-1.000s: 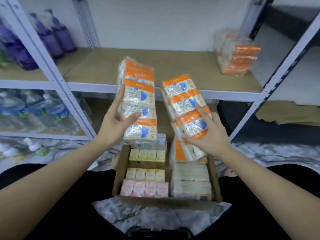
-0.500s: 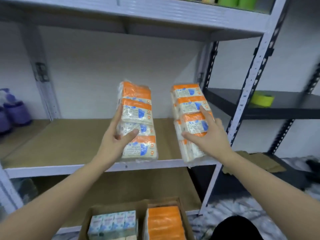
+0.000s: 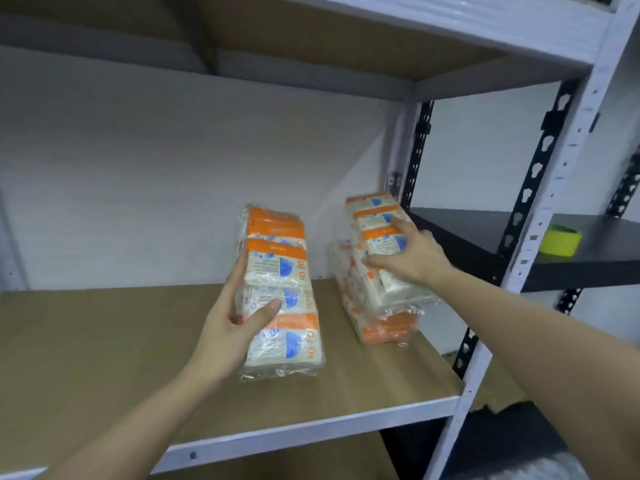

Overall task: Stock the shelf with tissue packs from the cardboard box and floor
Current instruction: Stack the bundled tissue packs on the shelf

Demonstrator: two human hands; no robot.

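Two tissue packs were being held over the shelf at this point. The left pack was gripped by the left hand — thumb pressed across its front, fingers wrapped round its left edge — and it was kept upright near the middle of the board; whether its bottom edge was touching the board could not be told. The right pack was clamped by the right hand, fingers spread over the front, and it was being leaned onto a stack already lying in the back right corner by the post.

Handling-wise, these were judged to be light and squishy: small pocket packs bundled in loose clear film, so some give under the fingers was to be expected. The film looked shiny and probably a bit slippery, and it was crinkled at the ends. A hold across the broad faces, roughly mid-length, seemed the safest bet — pinching the loose film at the ends would likely let the bundle sag or slide. Nothing fragile here, so a firm squeeze would do no harm.

As for containers, the box was not in view. The shelf held only these packs; a green tape roll was sitting on the dark shelf next door.
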